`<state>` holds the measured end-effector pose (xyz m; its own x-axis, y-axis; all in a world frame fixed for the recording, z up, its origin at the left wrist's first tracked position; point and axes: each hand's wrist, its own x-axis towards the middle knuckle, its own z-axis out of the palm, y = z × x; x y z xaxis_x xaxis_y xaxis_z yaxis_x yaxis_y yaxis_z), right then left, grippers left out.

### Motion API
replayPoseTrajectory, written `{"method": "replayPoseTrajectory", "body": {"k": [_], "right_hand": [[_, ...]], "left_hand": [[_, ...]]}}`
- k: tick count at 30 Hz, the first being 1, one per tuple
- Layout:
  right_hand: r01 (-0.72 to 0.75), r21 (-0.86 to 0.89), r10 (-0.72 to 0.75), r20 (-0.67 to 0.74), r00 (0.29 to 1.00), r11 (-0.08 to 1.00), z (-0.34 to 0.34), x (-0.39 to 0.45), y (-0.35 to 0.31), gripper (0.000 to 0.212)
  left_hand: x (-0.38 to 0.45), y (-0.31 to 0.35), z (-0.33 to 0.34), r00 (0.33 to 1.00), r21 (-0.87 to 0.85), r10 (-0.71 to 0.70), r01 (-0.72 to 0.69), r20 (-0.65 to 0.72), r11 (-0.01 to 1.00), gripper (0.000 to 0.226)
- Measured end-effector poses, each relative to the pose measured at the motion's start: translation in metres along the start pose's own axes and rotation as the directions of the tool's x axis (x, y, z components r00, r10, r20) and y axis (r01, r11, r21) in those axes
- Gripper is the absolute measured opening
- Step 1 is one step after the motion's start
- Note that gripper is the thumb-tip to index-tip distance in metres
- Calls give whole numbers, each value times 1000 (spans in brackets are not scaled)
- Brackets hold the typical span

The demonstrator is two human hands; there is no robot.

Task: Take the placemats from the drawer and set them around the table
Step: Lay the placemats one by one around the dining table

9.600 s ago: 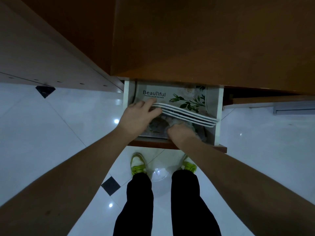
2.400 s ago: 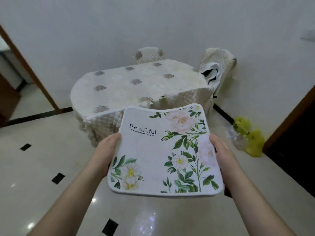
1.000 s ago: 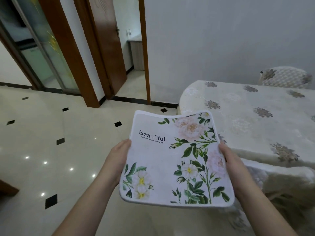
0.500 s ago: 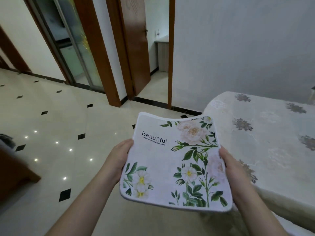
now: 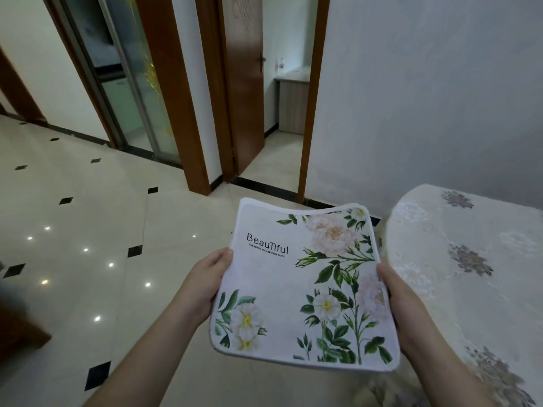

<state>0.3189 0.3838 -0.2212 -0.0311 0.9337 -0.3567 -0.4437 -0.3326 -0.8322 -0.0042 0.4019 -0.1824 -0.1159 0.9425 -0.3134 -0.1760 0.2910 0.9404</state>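
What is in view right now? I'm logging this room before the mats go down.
placemats: a stack, count unclear, white with flowers, held in front of the person
table: one, cream patterned cloth, right
door: one, brown wood, open, middle back
sliding glass door: one, left back
cabinet: one, pale, beyond the open door
floor: cream tiles, black diamonds
left hand: holds the stack's left edge
right hand: holds its right edge

Table [image 5: 482, 289] at right under a cream floral-patterned cloth [image 5: 470, 259], glossy cream floor [image 5: 88, 230] with black diamond insets
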Motion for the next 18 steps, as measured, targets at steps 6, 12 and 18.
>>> {"method": "replayPoseTrajectory", "body": {"k": [6, 12, 18], "right_hand": [[27, 77, -20, -90, 996, 997, 22, 42, -5, 52], [14, 82, -2, -148, 989, 997, 21, 79, -29, 50], [60, 100, -41, -185, 982, 993, -16, 142, -45, 53]], "left_hand": [[76, 21, -6, 996, 26, -15, 13, 92, 1000, 27], [137, 29, 24, 990, 55, -44, 37, 134, 998, 23], [213, 29, 78, 982, 97, -95, 80, 162, 992, 26]]}}
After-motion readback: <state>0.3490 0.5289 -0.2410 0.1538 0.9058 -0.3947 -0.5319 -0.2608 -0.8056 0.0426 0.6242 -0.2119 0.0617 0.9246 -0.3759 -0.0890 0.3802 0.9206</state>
